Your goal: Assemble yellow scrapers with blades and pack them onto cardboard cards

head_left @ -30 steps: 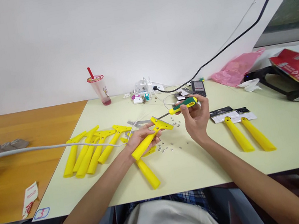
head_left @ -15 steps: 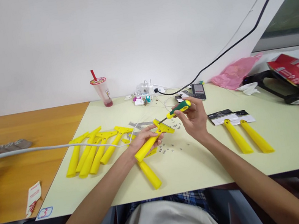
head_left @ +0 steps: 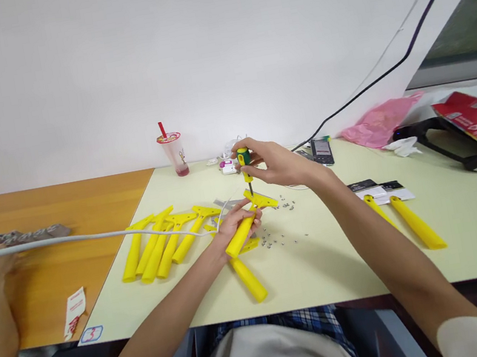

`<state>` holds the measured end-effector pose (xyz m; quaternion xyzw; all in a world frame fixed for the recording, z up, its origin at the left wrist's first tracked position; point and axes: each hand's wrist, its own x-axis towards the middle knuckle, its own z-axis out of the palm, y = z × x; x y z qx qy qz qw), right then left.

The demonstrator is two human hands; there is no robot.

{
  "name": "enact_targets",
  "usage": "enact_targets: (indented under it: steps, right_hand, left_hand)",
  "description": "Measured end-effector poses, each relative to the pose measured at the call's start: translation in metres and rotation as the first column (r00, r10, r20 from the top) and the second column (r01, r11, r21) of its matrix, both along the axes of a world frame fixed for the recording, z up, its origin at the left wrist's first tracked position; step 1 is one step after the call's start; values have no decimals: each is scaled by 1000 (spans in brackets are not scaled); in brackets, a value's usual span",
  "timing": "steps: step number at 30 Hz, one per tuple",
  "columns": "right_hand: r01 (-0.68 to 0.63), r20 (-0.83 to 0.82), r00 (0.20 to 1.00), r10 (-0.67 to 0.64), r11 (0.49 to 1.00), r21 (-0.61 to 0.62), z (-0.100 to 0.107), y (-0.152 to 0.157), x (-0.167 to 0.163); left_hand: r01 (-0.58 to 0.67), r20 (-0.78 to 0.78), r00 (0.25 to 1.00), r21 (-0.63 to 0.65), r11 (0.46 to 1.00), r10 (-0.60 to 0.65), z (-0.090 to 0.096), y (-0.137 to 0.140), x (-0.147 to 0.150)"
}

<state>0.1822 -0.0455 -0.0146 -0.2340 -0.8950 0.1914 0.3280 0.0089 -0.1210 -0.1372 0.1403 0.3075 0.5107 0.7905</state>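
Just above the left hand (head_left: pixel 231 223), right hand (head_left: pixel 273 163) grips screwdriver (head_left: pixel 244 160), tip down at head of yellow scraper (head_left: pixel 240 237) clasped in the left. Screw work looks unfinished; loose screws (head_left: pixel 269 244) right of left hand, other scrapers (head_left: pixel 169 253) left of it, their progress unclear.

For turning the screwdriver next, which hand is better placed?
Probably the right hand: it grips the upright screwdriver, its tip at the head of the yellow tool, which the left hand holds.

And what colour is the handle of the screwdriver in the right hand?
The screwdriver handle is green and yellow, seen in the head view.
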Motion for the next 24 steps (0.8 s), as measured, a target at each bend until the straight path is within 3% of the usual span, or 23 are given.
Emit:
enact_targets:
  steps: [2, 8, 14, 19, 24]
  right_hand:
    - [-12, 6, 1000, 12, 1000, -18, 5, 2, 0]
    - [54, 53, 997, -63, 988, 146, 8, -1, 6]
    - [-42, 25, 999, 40, 997, 63, 12, -9, 13]
    - [62, 58, 995, -75, 977, 205, 9, -10, 10]
    - [-78, 45, 996, 72, 984, 161, -2, -6, 1]
  left_hand:
    - [-31, -1, 1000, 17, 999, 31, 0, 0, 0]
    - [-43, -9, 999, 62, 997, 44, 2, -3, 0]
    - [-65, 25, 998, 41, 997, 64, 6, -6, -2]
    - [-56, 14, 998, 60, 997, 56, 5, -7, -1]
    - [-95, 33, 995, 25, 995, 94, 1, -5, -1]
